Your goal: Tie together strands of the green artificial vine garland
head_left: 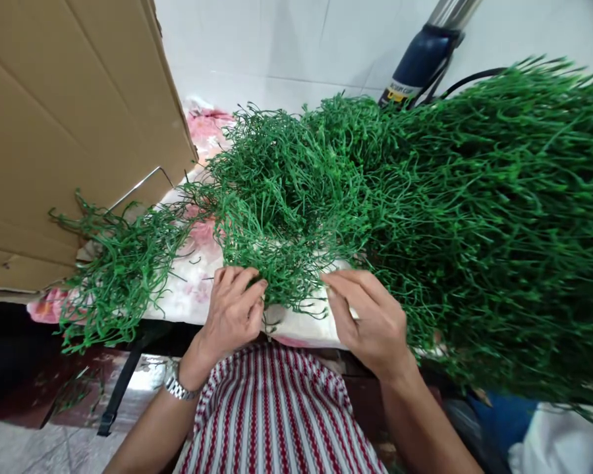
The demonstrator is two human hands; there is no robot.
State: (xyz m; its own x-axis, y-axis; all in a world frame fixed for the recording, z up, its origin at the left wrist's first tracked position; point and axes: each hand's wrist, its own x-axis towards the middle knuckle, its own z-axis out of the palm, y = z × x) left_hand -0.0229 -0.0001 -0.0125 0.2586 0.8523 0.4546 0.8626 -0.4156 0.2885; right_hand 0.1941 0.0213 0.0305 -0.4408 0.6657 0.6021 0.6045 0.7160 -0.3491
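At the near edge of a cloth-covered table, my left hand (234,306) curls its fingers around a few thin green sprigs at the lower left of a loose pile (286,191). My right hand (368,316) sits on the other side of that pile, thumb and fingertips pinched together beside the stems. Whatever lies in that pinch is too small to make out. The sprigs are thin and curly, with small knobbed tips. A smaller clump of sprigs (123,270) lies to the left, partly hanging over the table edge.
A large dense mass of green stems (514,217) fills the right side. At the left stands a cardboard box (79,118), with a bent metal wire (136,187) by it. Behind, a dark blue cylindrical device (415,62) leans near the white tiled wall (277,46). Floral cloth (192,283) covers the table.
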